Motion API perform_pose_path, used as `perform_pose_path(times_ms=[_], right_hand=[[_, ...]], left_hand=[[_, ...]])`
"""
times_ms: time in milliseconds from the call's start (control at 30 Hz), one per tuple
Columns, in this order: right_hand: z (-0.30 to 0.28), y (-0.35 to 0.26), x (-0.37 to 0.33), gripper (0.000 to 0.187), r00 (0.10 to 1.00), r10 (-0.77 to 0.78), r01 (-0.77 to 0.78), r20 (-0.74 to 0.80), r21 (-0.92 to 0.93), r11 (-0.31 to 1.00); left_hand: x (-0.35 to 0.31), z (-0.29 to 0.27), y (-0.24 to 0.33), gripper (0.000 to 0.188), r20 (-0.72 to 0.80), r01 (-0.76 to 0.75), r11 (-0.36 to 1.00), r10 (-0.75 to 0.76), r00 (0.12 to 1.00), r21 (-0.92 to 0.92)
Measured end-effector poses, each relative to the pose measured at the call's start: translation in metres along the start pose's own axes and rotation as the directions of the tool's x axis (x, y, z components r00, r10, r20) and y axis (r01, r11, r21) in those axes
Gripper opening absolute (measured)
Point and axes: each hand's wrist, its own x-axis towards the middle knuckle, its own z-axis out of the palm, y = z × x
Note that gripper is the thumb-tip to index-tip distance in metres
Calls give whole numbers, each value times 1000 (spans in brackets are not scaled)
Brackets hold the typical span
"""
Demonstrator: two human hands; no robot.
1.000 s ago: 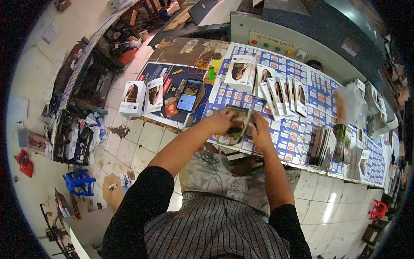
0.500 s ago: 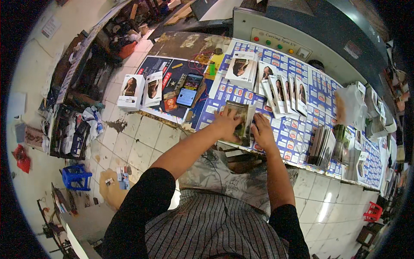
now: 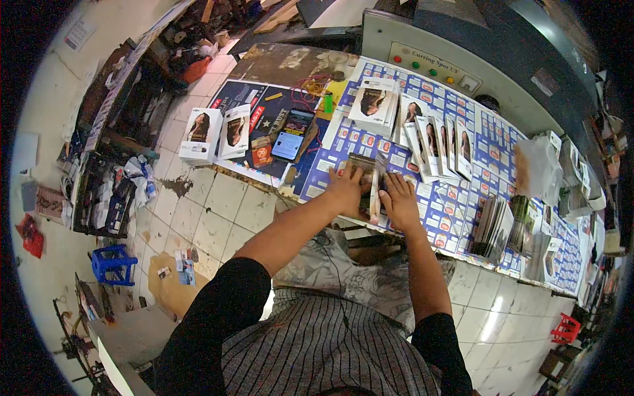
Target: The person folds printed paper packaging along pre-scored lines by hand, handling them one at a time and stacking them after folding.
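In front of me a thin printed carton (image 3: 365,173), dark with a pale strip, lies on the sheet-covered table. My left hand (image 3: 345,190) rests on its left part with fingers spread. My right hand (image 3: 400,202) lies at the right edge, fingers stretched out against a narrow panel that stands slightly raised. The fingers partly hide the carton. Just beyond my right hand, several slim white cartons (image 3: 432,146) with a long-haired picture lean in a fanned row. Behind them stands a stack of similar cartons (image 3: 374,100).
Two more carton stacks (image 3: 201,134) sit at the table's left end, beside a lit phone (image 3: 292,134) and a green lighter (image 3: 328,102). At right stand a row of upright cartons (image 3: 492,226) and plastic-wrapped bundles (image 3: 538,162). A grey machine panel (image 3: 432,63) borders the far side.
My right hand has shifted slightly left against the carton, and its right panel now stands more raised. The left hand stays pressed on the carton. The view has moved a little.
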Motion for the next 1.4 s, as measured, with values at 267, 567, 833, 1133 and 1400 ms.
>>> perform_pose_path(times_ms=[267,567,833,1133,1400], right_hand=[[5,-19,11,57,1000,0,2,20,-73,997],[22,-26,18,62,999,34,-35,-9,-170,985],[13,-23,16,66,995,86,-77,40,-200,977],[9,-24,19,70,995,74,-60,67,-188,980],[22,-28,25,76,999,1,-9,-41,-200,980]], left_hand=[[9,27,-15,95,-116,-43,990,27,993,-137],[5,53,-43,94,-272,-166,986,150,951,-36],[-6,45,-56,73,-344,-272,952,211,915,-142],[-14,57,-72,56,-462,-147,978,63,884,-150],[-15,57,-76,51,-420,-119,992,89,903,-47]])
